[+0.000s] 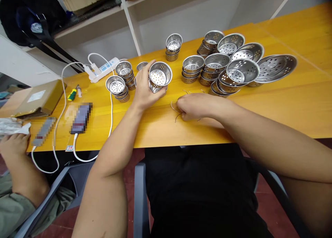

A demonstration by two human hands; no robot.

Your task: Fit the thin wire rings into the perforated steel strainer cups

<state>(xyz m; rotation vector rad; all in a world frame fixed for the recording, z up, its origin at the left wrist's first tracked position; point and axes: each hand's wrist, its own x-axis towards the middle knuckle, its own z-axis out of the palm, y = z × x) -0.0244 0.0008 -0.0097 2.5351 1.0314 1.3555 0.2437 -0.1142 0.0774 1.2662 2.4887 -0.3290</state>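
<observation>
My left hand [145, 87] is wrapped round a perforated metal cup [160, 74], its open top tilted toward the camera. More cups show partly behind that hand. On the yellow table [155, 127], my right hand [190, 106] is closed, fingers curled downward, with thin bent wires [176, 107] sticking out around it. Whether the fingers grip the wires is hidden. Beyond my right hand stand stacks of perforated cups [193, 64], larger bowls [242, 72] and wide shallow strainers [277, 68]. Two cup stacks [116, 85] are left of my left hand.
A power strip [105, 70] with white cables, a phone [81, 117], another device [43, 131], a green screwdriver [72, 94] and a cardboard box [38, 98] lie at the left. Another person's hand [15, 144] rests at the left edge. Shelves rise behind the table.
</observation>
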